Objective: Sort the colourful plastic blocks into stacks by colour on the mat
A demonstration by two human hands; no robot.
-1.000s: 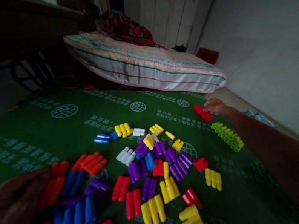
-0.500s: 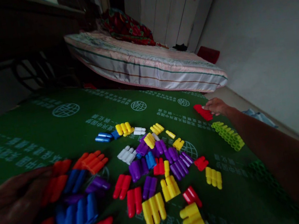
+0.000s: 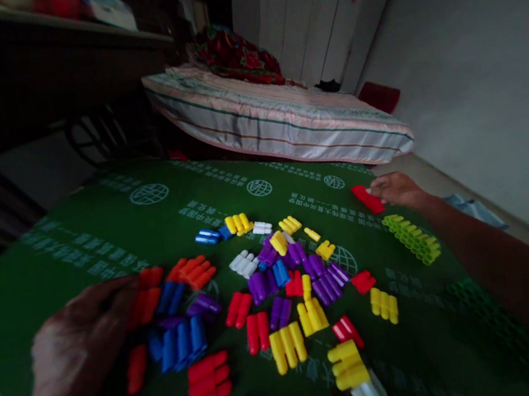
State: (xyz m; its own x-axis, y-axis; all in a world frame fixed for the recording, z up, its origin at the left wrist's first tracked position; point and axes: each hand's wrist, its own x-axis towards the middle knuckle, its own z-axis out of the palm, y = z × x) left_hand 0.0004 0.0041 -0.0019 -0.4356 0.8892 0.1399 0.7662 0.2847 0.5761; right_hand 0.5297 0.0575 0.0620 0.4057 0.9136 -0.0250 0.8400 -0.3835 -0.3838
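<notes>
At the left, my left hand [image 3: 81,330] rests low over the green table [image 3: 113,237]. Its fingers are drawn together, with their tips on an orange-red tube block [image 3: 146,305]; part of the grip is hidden. A second orange-red block [image 3: 151,278] touches the fingertips. Beside them lie blue tube blocks [image 3: 183,343] and a purple one [image 3: 204,305]. Far to the right, my right hand [image 3: 398,190] pinches a red tube block [image 3: 366,199] at the table's edge. Just below that hand is a lime-green honeycomb-like block [image 3: 412,239].
Many yellow [image 3: 288,348], purple [image 3: 327,287], white [image 3: 244,264] and red blocks [image 3: 209,384] are scattered mid-table. A dark green honeycomb-like piece [image 3: 504,327] lies under my right forearm. Beyond the table stand a bed [image 3: 284,130] and, at left, a dark desk [image 3: 44,66].
The view has shifted, so the blocks and table appear farther right, and more blocks show at the bottom. Both hands stay by the same blocks.
</notes>
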